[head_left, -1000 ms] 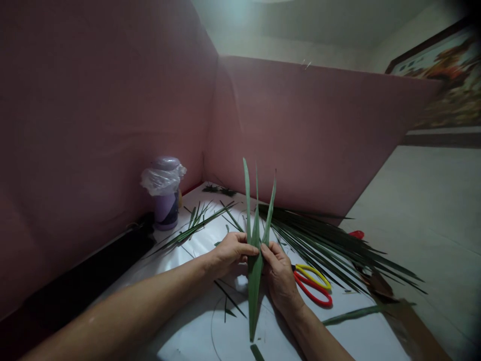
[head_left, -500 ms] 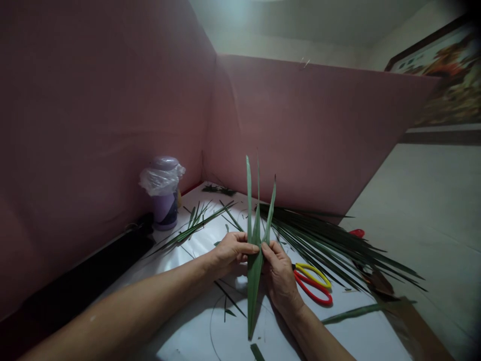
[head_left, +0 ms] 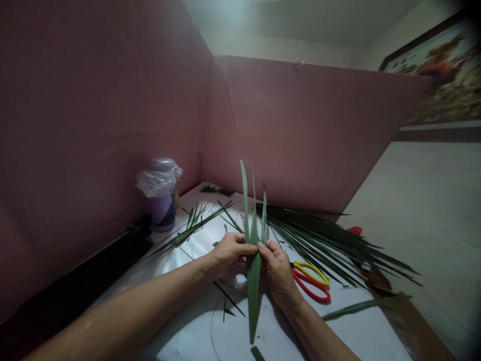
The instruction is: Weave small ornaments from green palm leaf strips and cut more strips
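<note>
A long green palm leaf stands upright over the white table, split at its top into three narrow strips. My left hand pinches it from the left at mid-height, fingers closed on the blade. My right hand grips it from the right at the same height, fingers closed. The leaf's lower tip points toward me, just above the table top.
Red and yellow handled scissors lie right of my right hand. A pile of long palm leaves fans out beyond them. A purple bottle with a plastic bag over its top stands by the pink partition. Loose leaf strips lie at the back.
The right-hand strip at the leaf's top has swung closer to the other two. Both hands keep their grip at the same place; the view shifted slightly.
</note>
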Action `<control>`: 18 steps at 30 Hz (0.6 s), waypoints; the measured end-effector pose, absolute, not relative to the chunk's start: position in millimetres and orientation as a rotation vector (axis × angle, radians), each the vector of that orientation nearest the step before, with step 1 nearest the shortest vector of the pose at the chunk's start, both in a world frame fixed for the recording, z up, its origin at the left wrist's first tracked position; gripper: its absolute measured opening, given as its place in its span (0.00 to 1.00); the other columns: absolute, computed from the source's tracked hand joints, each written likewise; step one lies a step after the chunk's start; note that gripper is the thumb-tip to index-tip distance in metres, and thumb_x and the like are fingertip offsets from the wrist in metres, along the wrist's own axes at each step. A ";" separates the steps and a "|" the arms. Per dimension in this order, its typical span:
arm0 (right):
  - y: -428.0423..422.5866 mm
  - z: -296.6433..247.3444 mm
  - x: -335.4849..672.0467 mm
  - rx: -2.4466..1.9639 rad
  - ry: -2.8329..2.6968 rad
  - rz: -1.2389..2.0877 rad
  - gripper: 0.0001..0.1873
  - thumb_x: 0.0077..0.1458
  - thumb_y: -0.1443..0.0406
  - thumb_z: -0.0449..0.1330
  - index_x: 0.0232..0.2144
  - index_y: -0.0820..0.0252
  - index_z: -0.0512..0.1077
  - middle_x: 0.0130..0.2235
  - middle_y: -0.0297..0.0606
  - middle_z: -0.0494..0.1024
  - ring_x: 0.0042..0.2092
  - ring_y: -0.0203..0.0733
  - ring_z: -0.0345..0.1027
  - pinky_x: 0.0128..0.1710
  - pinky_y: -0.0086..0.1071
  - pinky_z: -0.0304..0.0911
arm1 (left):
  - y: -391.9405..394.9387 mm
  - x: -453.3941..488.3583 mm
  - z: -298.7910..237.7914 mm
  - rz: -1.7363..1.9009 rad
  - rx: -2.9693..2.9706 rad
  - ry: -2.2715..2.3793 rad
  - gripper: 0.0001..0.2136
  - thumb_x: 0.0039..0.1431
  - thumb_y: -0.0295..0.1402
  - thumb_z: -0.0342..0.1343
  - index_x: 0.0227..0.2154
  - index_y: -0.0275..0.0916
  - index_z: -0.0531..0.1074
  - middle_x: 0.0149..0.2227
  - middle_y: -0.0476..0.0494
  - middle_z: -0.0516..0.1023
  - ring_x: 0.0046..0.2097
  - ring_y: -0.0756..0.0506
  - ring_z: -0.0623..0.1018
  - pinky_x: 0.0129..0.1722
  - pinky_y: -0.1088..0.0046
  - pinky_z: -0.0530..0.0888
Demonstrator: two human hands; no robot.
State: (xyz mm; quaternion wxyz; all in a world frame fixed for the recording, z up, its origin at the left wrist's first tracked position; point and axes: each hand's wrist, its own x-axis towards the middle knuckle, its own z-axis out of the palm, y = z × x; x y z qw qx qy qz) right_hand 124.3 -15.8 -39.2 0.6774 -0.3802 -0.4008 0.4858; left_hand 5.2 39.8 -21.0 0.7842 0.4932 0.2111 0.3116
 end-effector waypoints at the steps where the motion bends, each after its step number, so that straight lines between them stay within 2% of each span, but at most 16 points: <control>1: -16.0 -38.8 123.5 -0.848 -0.899 1.087 0.06 0.51 0.63 0.59 0.31 0.60 0.70 0.28 0.31 0.75 0.27 0.33 0.68 0.28 0.26 0.63 | 39.9 5.1 -20.8 0.671 1.067 0.463 0.12 0.39 0.32 0.63 0.29 0.31 0.72 0.22 0.46 0.73 0.22 0.51 0.72 0.23 0.77 0.67; 6: -17.5 -36.2 120.4 -0.827 -0.868 1.088 0.07 0.51 0.63 0.59 0.33 0.59 0.70 0.31 0.33 0.76 0.29 0.35 0.70 0.32 0.28 0.65 | 39.6 5.9 -20.2 0.697 1.061 0.455 0.12 0.39 0.33 0.63 0.28 0.32 0.72 0.22 0.47 0.72 0.22 0.53 0.71 0.23 0.79 0.66; 18: -18.9 -32.5 116.8 -0.793 -0.799 1.085 0.05 0.51 0.64 0.59 0.31 0.59 0.69 0.27 0.31 0.76 0.28 0.36 0.70 0.29 0.27 0.64 | 42.2 9.1 -26.5 0.723 1.027 0.420 0.11 0.40 0.32 0.63 0.27 0.32 0.72 0.22 0.46 0.72 0.24 0.52 0.72 0.25 0.78 0.67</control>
